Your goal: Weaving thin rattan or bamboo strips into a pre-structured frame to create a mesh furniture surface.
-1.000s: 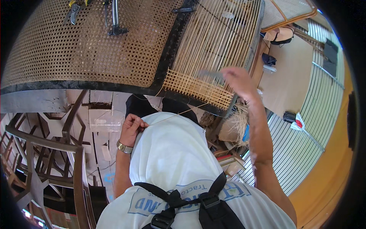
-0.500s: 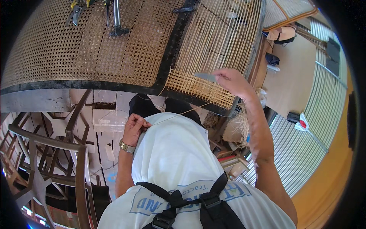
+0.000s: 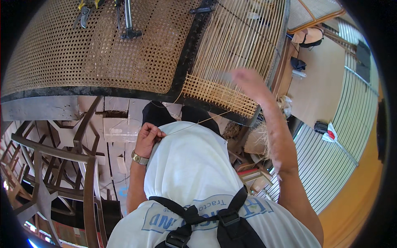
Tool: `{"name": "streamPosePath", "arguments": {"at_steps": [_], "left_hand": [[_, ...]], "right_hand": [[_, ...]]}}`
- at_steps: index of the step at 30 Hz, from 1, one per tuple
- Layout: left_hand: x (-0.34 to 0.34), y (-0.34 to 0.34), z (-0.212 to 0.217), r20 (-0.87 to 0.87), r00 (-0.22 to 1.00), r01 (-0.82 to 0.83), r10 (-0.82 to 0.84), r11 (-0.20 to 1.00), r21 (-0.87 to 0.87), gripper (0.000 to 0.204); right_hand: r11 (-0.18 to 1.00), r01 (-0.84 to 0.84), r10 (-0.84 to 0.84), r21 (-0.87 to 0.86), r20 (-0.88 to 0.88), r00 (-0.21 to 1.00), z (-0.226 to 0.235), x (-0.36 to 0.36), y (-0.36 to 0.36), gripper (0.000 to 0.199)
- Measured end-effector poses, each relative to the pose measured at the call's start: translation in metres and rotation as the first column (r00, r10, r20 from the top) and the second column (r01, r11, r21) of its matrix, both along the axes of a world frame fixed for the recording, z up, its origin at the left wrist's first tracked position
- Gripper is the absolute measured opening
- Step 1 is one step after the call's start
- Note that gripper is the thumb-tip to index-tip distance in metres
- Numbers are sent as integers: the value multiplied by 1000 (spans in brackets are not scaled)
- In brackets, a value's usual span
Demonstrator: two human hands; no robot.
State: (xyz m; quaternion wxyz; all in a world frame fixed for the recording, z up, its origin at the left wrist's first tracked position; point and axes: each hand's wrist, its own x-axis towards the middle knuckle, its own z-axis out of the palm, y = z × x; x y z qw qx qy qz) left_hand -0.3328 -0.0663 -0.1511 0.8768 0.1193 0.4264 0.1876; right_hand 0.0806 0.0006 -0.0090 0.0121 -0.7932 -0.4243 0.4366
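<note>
My left hand, low in front of my shirt, pinches the end of a thin cane strand. That strand runs up to the right, to the near right corner of the woven cane band. Bare cane strands stretch away from this band inside the black frame. Above the band, my right hand is closed on a flat grey blade-like tool. Motion smears both, so the tool's exact kind does not show. The tool's tip points left, over the strands.
On the finished cane panel lie pruning shears, a hammer and, by the divider, a dark tool. Wooden chair frames stand at my left. Loose fibres hang below the right corner, near a plastic bag.
My right hand has risen slightly with the grey tool and is now blurred by motion. My left hand keeps its pinch on the strand. The whole view has shifted a little.
</note>
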Motion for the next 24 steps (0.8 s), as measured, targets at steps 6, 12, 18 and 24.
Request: {"name": "streamPosePath", "arguments": {"at_steps": [6,12,18,24], "left_hand": [[-1,1,0,-3,1000,3,-3,1000,-5,17],[-1,2,2,-24,1000,14,-15,1000,-6,14],[0,4,3,2,1000,20,-20,1000,-13,15],[1,2,-1,11,1000,-12,12,1000,-27,17]], "right_hand": [[914,293,-341,279,140,930,14,-6,21,28],[993,70,-75,-98,-47,996,-2,-12,11,30],[1000,16,-16,-1,-5,1000,-6,-20,8,30],[992,70,-78,102,75,994,-5,-12,9,29]]}}
